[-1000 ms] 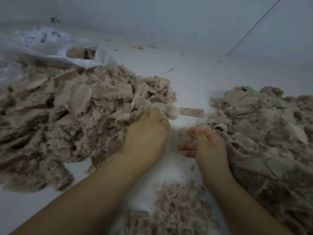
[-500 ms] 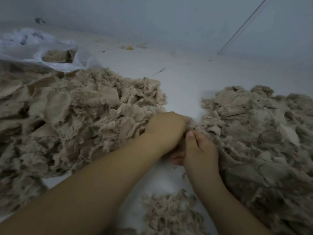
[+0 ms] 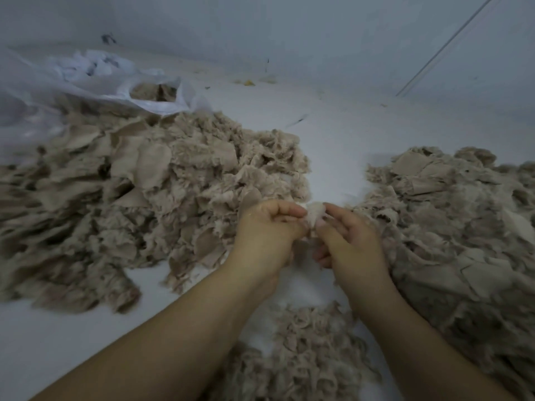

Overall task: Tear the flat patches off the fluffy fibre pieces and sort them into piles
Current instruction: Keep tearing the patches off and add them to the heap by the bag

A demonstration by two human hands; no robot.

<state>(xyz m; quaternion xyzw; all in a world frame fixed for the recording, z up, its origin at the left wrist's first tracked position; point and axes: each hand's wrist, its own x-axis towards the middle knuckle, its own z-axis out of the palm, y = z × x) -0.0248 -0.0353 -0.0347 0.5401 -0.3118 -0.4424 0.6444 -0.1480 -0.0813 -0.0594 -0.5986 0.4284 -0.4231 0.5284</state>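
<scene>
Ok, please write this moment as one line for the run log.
left hand: pinches fibre piece | right hand: pinches same piece | piles: left, right, near | state: tearing

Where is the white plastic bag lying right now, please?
In the head view, the white plastic bag lies at the far left, behind the big left pile of fibre pieces, near the wall.

The left pile [image 3: 121, 204] is blurring and running off the left edge, the right pile [image 3: 451, 227] is leaving the frame at right, and the left hand [image 3: 267, 235] is covering part of the pinched fibre piece [image 3: 314, 217].
</scene>
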